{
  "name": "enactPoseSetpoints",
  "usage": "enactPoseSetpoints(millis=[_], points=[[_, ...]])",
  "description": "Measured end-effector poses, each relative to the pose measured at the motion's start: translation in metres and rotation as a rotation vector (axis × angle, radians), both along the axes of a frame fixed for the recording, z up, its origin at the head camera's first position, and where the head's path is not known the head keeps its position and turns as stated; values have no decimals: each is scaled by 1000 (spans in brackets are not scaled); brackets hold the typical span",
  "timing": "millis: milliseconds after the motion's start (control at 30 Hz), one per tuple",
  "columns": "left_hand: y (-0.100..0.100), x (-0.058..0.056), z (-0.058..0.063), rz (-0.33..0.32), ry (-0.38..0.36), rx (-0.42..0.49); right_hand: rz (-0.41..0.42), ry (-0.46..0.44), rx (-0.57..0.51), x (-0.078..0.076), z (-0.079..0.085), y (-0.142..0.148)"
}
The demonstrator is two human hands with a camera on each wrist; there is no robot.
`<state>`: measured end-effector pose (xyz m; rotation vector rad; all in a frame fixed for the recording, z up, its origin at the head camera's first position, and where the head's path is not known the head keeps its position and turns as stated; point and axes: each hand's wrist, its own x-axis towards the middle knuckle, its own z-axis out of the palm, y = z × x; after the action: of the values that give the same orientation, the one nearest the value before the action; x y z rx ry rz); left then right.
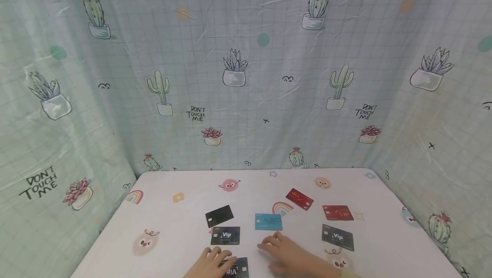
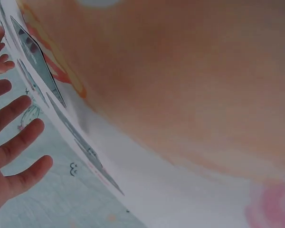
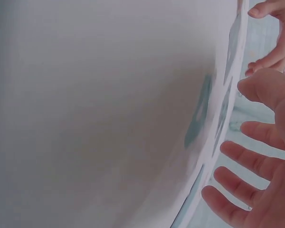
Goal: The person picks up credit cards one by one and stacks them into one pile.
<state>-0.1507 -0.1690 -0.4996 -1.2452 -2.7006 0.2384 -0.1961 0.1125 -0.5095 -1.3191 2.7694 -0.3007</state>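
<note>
My left hand point(image 1: 209, 264) hovers at the table's near edge with fingers spread. Its thumb overlaps a dark Vip card point(image 1: 241, 265) in the head view. The left wrist view shows the fingers point(image 2: 19, 137) apart and holding nothing. My right hand point(image 1: 288, 254) is over the table to the right of that card, below a blue VIP card point(image 1: 265, 222). In the right wrist view its fingers point(image 3: 247, 159) are loosely extended, with nothing between them. Above the left hand lie another dark Vip card point(image 1: 225, 241) and a black card point(image 1: 219, 216).
Two red VIP cards, one tilted point(image 1: 299, 199) and one flatter point(image 1: 338, 212), lie at the right of the white table point(image 1: 173, 231). A dark grey Vip card point(image 1: 337, 238) is below them. A cactus-print curtain point(image 1: 265, 98) hangs behind and along both sides.
</note>
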Motion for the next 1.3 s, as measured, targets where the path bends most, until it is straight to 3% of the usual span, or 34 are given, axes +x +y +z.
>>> enactPoseSetpoints(millis=[233,700,900,1300], points=[[-4,6,-1,90,-61,-33,37,-19,29,3,1,-11],[-15,4,-6,133,-107,-75,66,-6,91,5,7,-31],[-15,1,-10,100,-79,-66,97,78,134,5,3,-40],[-13,-2,-13,47,-30,-57,71,103,182,7,0,-47]])
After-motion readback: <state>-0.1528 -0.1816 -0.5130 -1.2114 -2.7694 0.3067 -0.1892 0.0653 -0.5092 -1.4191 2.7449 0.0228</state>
